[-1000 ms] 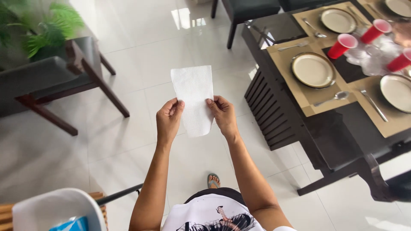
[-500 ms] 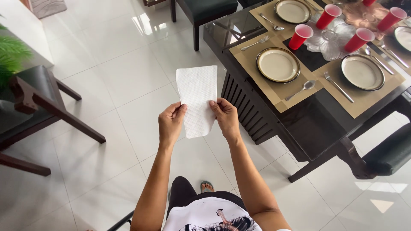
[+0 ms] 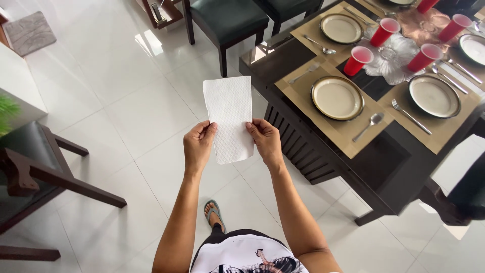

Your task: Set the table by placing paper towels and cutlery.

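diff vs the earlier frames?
The view has swung: the dark dining table with plates and red cups now sits nearer, and a foot has stepped forward. Unchanged: left hand and right hand still pinch the folded white paper towel upright by its side edges.

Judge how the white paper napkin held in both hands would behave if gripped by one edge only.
The paper napkin looks thin and textured, so probably very light and floppy. Pinched between left hand and right hand, its free top stays fairly flat, suggesting folded layers add slight stiffness. It likely tears easily.
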